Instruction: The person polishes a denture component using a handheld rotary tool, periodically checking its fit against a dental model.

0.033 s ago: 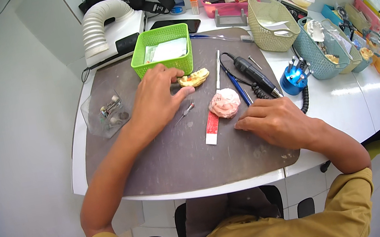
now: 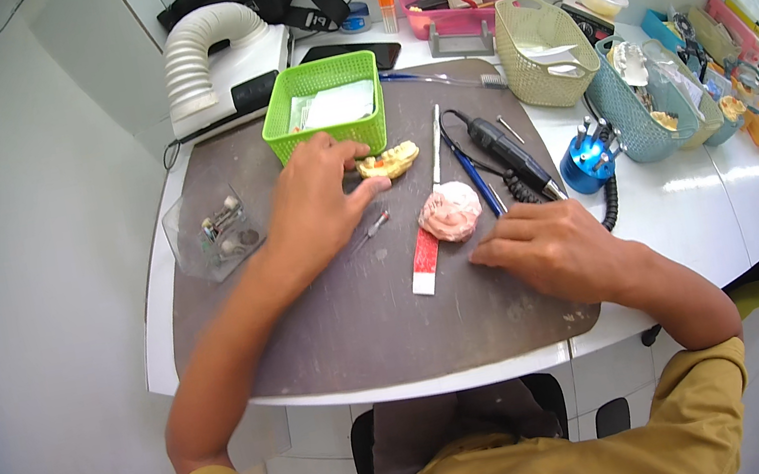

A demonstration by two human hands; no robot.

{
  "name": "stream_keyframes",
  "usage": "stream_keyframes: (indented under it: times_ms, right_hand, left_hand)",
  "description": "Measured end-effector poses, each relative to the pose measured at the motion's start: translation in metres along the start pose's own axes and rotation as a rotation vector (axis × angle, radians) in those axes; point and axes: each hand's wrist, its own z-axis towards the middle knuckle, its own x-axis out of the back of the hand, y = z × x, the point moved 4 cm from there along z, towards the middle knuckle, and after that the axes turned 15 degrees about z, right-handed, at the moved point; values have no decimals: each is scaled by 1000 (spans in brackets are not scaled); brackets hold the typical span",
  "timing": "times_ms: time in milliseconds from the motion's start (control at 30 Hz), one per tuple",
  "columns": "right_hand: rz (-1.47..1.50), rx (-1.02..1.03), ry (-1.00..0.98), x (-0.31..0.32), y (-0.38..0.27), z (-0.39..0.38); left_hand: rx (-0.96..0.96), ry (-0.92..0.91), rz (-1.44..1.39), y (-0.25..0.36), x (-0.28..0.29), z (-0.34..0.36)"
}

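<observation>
Hardly anything has moved since the earlier frame; both hands keep their pose. On the white table (image 2: 690, 213), over a grey-brown, round-cornered mat (image 2: 348, 344), the left hand (image 2: 323, 191) has its thumb spread from curved fingers at the left end of a yellow, horseshoe-shaped dental model (image 2: 395, 161), towards the table's far edge; contact is unclear. The right hand (image 2: 548, 243) is loosely curled nearer the near edge; I cannot tell whether it pinches anything. Handling the model seems the step in hand; lifting it would call for bringing thumb and fingertips together. Close behind, a bright green plastic basket (image 2: 330, 73) limits room. Rightward lie a black, cylindrical handpiece (image 2: 508, 149) and a pink, rounded lump (image 2: 449, 212).
</observation>
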Motion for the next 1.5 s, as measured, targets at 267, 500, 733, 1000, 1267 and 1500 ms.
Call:
stream_keyframes:
  times_ms: [267, 500, 733, 1000, 1267, 1500]
  right_hand:
    - [-136, -21, -126, 4, -8, -3]
    - [78, -97, -3, 14, -7, 11]
    - [350, -200, 435, 68, 11, 64]
    - [650, -109, 499, 71, -12, 122]
    - [681, -48, 441, 55, -4, 122]
    - [1076, -234, 345, 47, 13, 120]
  left_hand:
    - [-21, 125, -97, 4, -8, -7]
    - [10, 161, -274, 5, 6, -8]
    - [170, 244, -786, -10, 38, -10]
    - [163, 239, -1198, 1, 65, -25]
    - [108, 174, -1267, 16, 54, -30]
    - [81, 264, -1105, 21, 53, -36]
